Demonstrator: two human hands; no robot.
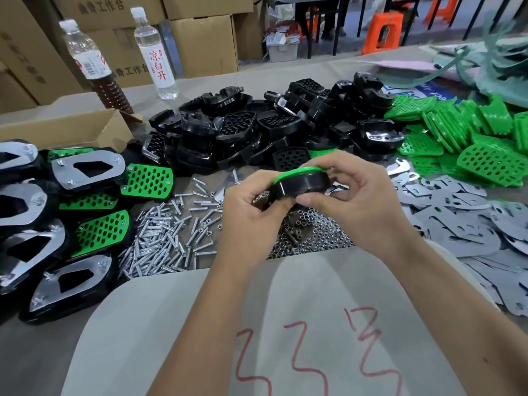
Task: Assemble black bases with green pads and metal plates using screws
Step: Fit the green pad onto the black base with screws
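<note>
**Both hands hold one black base**

The black base looks hard and light, with a smooth rim that could slip. A green pad sits on top. The left hand and right hand pinch its edges, just above the screws.

Black base with green pad seated on top, held edge-on mid-frame above loose screws; black base pile upper center, green pads right, metal plates lower right.
</note>
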